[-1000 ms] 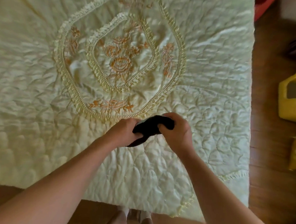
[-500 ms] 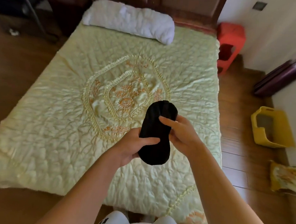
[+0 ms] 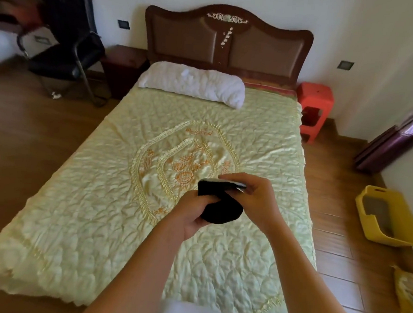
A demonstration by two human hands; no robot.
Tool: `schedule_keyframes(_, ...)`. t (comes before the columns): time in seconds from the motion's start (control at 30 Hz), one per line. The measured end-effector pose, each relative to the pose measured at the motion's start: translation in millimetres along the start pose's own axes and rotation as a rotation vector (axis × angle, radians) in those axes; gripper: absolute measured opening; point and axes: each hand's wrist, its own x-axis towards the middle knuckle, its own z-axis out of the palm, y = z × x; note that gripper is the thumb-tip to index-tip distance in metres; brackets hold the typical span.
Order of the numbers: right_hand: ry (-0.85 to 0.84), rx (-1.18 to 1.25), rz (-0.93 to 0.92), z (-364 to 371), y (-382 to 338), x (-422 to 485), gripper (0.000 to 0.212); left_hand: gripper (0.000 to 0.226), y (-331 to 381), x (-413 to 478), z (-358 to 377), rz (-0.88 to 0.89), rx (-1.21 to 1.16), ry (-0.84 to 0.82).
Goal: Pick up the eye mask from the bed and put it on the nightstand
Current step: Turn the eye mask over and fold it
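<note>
I have my left hand (image 3: 192, 215) and right hand (image 3: 253, 200) both pinched on the black eye mask (image 3: 218, 203), lifted clear above the quilted bedspread (image 3: 100, 197). I should keep it bunched while carrying toward the dark nightstand (image 3: 124, 65) at eleven o'clock, beside the headboard (image 3: 264, 50).

Both hands (image 3: 224, 204) raised, fingers (image 3: 233, 177) seemingly pinched.

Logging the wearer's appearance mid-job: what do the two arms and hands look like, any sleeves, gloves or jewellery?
Both forearms are bare up to the frame edge, with no sleeves visible. The left hand and right hand wear no gloves; no rings, watch or markings are visible.
</note>
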Motion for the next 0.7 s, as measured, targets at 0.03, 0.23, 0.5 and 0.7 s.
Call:
schedule_keyframes(0.03,-0.021,-0.048,-0.019,0,0,-3,0.043,0.022,2,0,1,-0.001,-0.016,-0.012)
schedule_keyframes(0.23,-0.056,-0.249,-0.121,-4,6,-21,0.054,0.026,2,1,6,-0.008,-0.058,-0.073)
schedule_keyframes(0.5,-0.083,-0.444,-0.288,-12,4,-27,0.056,0.060,-5,-5,0,-0.093,-0.401,-0.242)
schedule_keyframes(0.7,0.049,0.058,-0.041,-19,-5,-33,0.050,0.054,-5,-13,7,0.031,-0.289,-0.156)
